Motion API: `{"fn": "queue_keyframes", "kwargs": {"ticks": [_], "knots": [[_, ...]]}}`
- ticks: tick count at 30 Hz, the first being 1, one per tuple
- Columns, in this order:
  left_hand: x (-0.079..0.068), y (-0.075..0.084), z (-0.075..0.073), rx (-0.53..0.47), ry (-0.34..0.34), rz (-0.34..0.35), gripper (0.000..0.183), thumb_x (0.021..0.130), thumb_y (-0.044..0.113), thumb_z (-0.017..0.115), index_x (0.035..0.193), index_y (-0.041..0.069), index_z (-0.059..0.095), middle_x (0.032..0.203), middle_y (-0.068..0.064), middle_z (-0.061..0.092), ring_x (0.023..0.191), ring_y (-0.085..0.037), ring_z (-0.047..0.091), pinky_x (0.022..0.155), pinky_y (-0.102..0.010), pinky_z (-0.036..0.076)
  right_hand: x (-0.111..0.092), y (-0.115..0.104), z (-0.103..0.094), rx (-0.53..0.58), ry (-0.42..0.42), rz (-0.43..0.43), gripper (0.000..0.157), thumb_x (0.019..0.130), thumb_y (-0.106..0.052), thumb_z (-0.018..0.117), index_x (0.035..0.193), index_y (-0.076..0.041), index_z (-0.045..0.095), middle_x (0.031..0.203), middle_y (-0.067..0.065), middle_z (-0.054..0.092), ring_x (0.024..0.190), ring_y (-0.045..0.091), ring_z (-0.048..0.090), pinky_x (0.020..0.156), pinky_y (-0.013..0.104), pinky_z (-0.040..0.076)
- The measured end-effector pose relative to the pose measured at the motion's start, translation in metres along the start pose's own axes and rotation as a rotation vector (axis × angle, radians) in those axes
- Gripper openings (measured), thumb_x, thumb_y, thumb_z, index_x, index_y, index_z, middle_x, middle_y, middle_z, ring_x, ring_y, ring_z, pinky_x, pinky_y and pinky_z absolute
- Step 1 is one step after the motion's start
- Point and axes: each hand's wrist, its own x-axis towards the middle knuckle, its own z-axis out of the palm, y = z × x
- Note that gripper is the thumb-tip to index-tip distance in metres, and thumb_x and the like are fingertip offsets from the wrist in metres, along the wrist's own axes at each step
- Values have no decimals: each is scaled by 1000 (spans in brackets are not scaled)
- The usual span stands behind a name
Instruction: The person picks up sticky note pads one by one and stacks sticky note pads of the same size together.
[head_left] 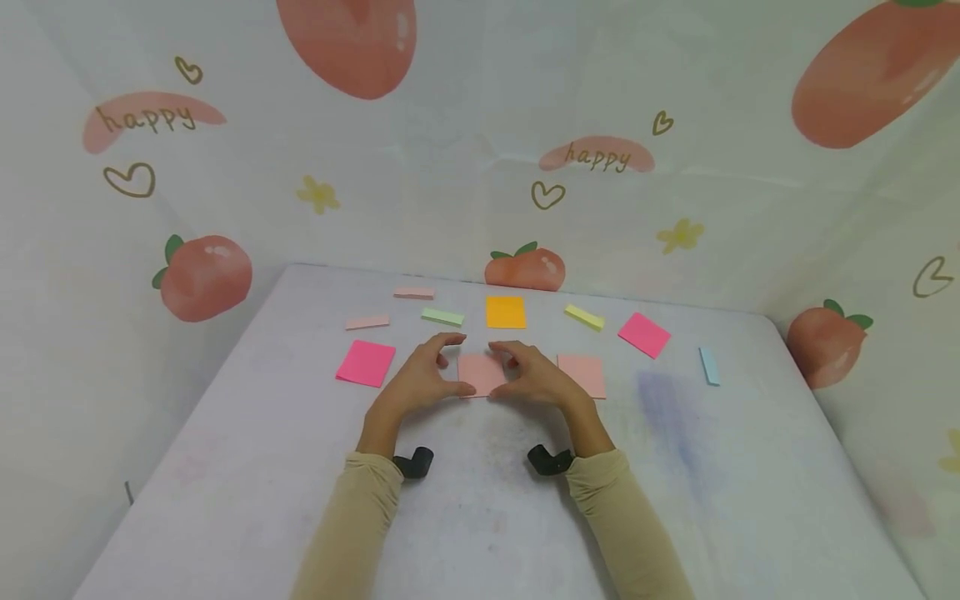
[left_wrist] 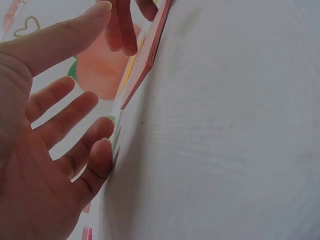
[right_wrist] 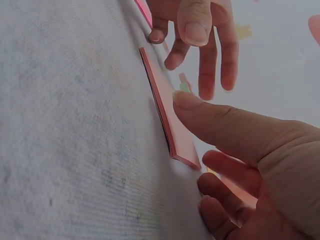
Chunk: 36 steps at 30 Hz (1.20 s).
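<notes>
A light pink sticky note pad (head_left: 482, 375) lies flat on the table between the two hands; its layered edge shows in the right wrist view. My left hand (head_left: 425, 375) is at the pad's left side, thumb and fingers spread apart in a loose curve, and nothing is in its grip. Opposite it, my right hand (head_left: 542, 375) has its thumb over the pad's near right part and its fingers toward the far edge, likewise holding nothing. In the left wrist view, the little finger of the left hand (left_wrist: 55, 165) is right at the table surface.
Beside the right hand lies another light pink pad (head_left: 587, 377). Hot pink pads (head_left: 366, 363) (head_left: 644, 335) flank the hands, and an orange pad (head_left: 506, 312) lies behind. Narrow strips include green (head_left: 442, 317), yellow (head_left: 584, 317), blue (head_left: 708, 367) and pink ones (head_left: 414, 293). A printed curtain (head_left: 450, 167) hangs behind.
</notes>
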Motion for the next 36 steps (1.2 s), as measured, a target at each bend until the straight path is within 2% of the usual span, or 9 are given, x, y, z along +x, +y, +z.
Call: {"fn": "queue_keyframes", "kwargs": {"ticks": [7, 14, 19, 27, 32, 36], "knots": [[1, -3, 2, 31, -9, -16, 79, 76, 36, 89, 146, 30, 51, 129, 1, 58, 111, -21, 52, 88, -36, 48, 0, 1, 3, -19, 3, 5, 73, 84, -20, 84, 148, -10, 52, 146, 12, 57, 124, 31, 53, 112, 50, 44], [1, -4, 4, 43, -29, 28, 74, 78, 25, 87, 144, 23, 53, 134, 5, 60, 115, -20, 52, 96, -38, 48, -1, -1, 5, -77, 26, -27, 69, 83, -15, 83, 146, -8, 54, 145, 12, 57, 125, 31, 55, 112, 49, 45], [2, -4, 6, 68, -34, 21, 74, 79, 20, 87, 144, 21, 53, 137, 4, 59, 118, -20, 51, 101, -42, 49, -1, -2, 6, -85, 34, -29, 67, 83, -14, 84, 144, -9, 56, 143, 10, 58, 121, 29, 55, 108, 47, 47], [2, -1, 10, 103, -12, -20, 79, 77, 20, 89, 147, 24, 52, 138, 3, 58, 115, -20, 50, 97, -40, 49, -2, -3, 10, -110, 42, -32, 65, 83, -15, 83, 143, -15, 57, 142, 8, 56, 119, 26, 53, 102, 45, 49], [2, 0, 11, 124, -15, 14, 79, 76, 20, 89, 146, 24, 53, 131, 1, 58, 111, -20, 49, 90, -37, 48, -2, -4, 10, -111, 53, -40, 65, 82, -16, 84, 142, -14, 59, 142, 9, 55, 123, 28, 54, 106, 47, 48], [3, 0, 11, 134, -12, 46, 80, 76, 19, 89, 147, 24, 53, 129, 0, 56, 110, -20, 48, 88, -34, 46, -2, -4, 9, -83, 65, -54, 64, 83, -20, 83, 141, -13, 59, 139, 9, 57, 122, 27, 56, 105, 45, 49]]}}
